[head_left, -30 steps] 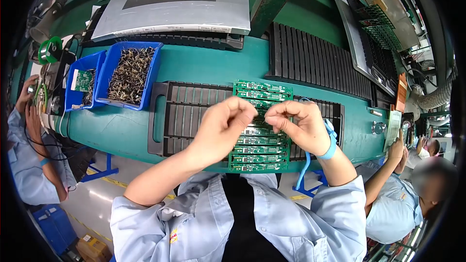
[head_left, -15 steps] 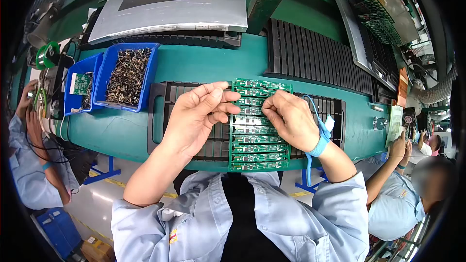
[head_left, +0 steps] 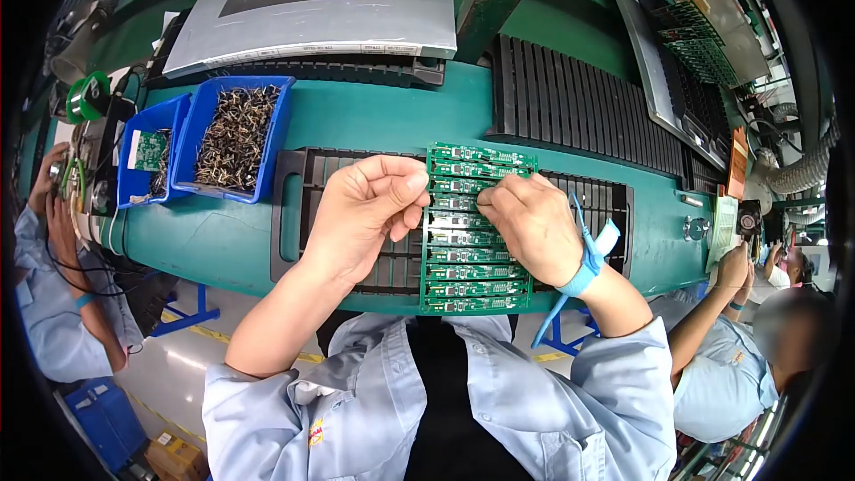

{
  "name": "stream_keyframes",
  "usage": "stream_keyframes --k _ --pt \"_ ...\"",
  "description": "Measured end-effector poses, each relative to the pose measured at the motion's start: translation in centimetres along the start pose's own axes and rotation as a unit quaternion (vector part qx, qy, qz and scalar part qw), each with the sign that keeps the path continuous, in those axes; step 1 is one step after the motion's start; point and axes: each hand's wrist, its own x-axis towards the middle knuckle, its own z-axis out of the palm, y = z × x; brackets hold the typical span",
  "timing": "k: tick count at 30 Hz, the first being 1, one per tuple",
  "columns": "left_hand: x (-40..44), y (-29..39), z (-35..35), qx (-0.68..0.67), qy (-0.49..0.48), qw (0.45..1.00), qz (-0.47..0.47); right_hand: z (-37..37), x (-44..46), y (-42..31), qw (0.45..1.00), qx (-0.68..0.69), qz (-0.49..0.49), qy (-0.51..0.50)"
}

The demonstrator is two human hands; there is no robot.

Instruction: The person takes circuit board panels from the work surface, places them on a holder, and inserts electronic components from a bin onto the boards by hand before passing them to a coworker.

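A green circuit board panel (head_left: 472, 273) with several parallel strips lies over a black slotted tray (head_left: 289, 214). My left hand (head_left: 370, 214) is at the panel's left edge, thumb and fingertips pinched together; anything between them is too small to make out. On the panel's upper right part rests my right hand (head_left: 534, 227), its fingers curled down onto the strips and their tips hidden. A blue strap (head_left: 583, 274) circles my right wrist.
Blue bins hold many leaded components (head_left: 236, 138) and a small green board (head_left: 151, 150) at the left. Black racks (head_left: 579, 107) stand at the back right, a grey metal plate (head_left: 312, 31) at the back. Co-workers sit at left (head_left: 62, 303) and right (head_left: 726, 365).
Both hands have parted from above the panel's middle. My left hand went left, opened partly, then its fingers closed together; my right hand came down onto the panel.
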Motion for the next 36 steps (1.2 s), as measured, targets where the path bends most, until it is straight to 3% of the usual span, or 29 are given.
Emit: stream_keyframes --k 4,9,14,24,28,34,36 --pt "-0.1 0.1 -0.5 0.006 -0.016 1.000 0.005 -0.3 -0.1 0.2 1.000 0.006 -0.016 0.007" --pt "0.0 0.0 -0.6 -0.007 -0.012 1.000 -0.008 -0.3 -0.3 0.2 0.995 0.087 0.051 0.010" --pt "0.1 -0.2 0.1 0.024 -0.001 0.999 0.042 0.0 -0.5 0.4 0.987 0.136 0.084 -0.019" --pt "-0.2 -0.3 -0.5 0.103 -0.062 0.992 0.024 -0.6 -0.1 -1.5 0.981 -0.169 -0.086 0.030" --pt "-0.6 -0.2 0.7 0.148 -0.105 0.983 -0.004 -1.0 0.5 -1.6 0.987 0.156 0.002 0.028" --pt "-0.5 -0.5 0.8 0.119 -0.130 0.984 0.031 -0.9 0.0 -0.4 0.978 0.208 0.026 0.001" --pt "-0.8 0.0 0.8 0.012 -0.067 0.997 0.046 -0.8 -0.6 0.0 0.989 0.145 0.022 0.005"
